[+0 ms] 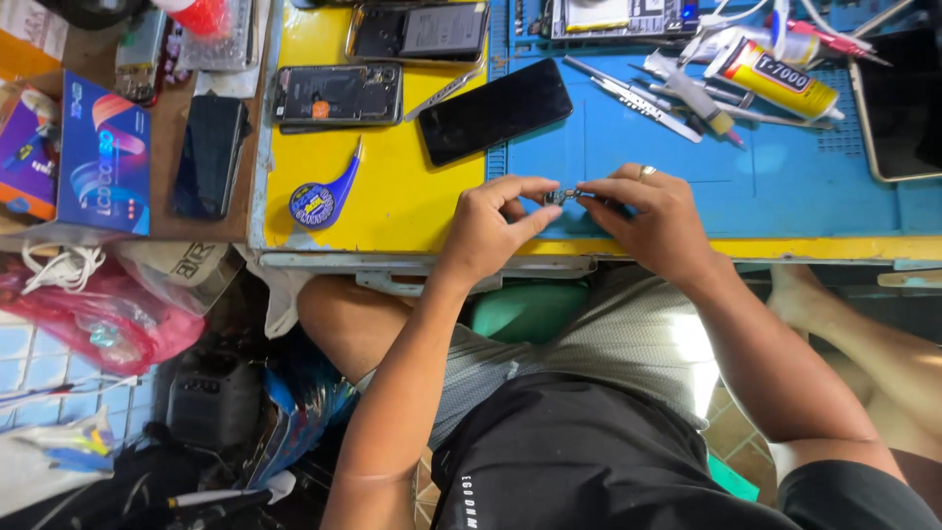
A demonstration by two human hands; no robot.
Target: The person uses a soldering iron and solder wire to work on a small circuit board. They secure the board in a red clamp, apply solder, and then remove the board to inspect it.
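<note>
Two hands meet over the front edge of the blue work mat (746, 186): the left hand (491, 228) and the ringed right hand (653, 218) both pinch a tiny dark metal part (559, 196) between fingertips, near a black glossy phone (495, 110).

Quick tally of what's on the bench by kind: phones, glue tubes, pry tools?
Phones and opened phone bodies: 4
Glue tubes: 1
Blue pry tools: 1
Small parts held in both hands: 1
Total: 7
</note>
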